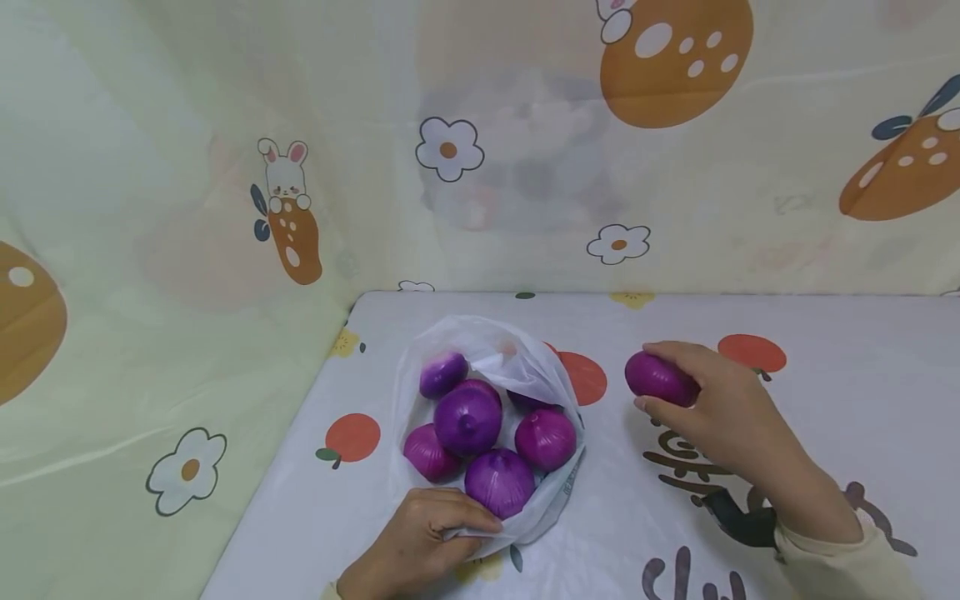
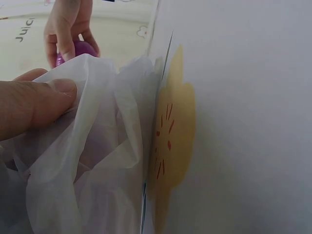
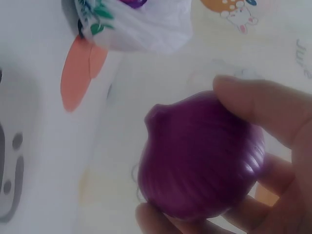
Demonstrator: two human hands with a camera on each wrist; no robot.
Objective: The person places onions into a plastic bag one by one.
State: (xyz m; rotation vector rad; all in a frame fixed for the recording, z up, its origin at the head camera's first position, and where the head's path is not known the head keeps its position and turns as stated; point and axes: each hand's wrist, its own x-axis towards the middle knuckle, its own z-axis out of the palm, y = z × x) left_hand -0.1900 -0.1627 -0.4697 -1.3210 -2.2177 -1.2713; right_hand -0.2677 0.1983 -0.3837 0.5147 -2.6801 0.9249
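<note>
A white plastic bag (image 1: 551, 521) stands with its mouth wide on the table, and several purple onions (image 1: 468, 419) lie inside it. My left hand (image 1: 423, 533) pinches the near rim of the bag between thumb and fingers; the left wrist view shows the thumb (image 2: 53, 100) pressed on the crinkled plastic. To the right of the bag, my right hand (image 1: 723, 417) grips a purple onion (image 1: 660, 379) above the table. In the right wrist view that onion (image 3: 200, 161) shows its pointed neck, with fingers and thumb round its other side.
The table (image 1: 300, 517) wears a white cloth printed with fruit, flowers and lettering. A pale patterned sheet (image 1: 525, 167) hangs behind it and along the left side. A black band (image 1: 738, 521) crosses my right wrist.
</note>
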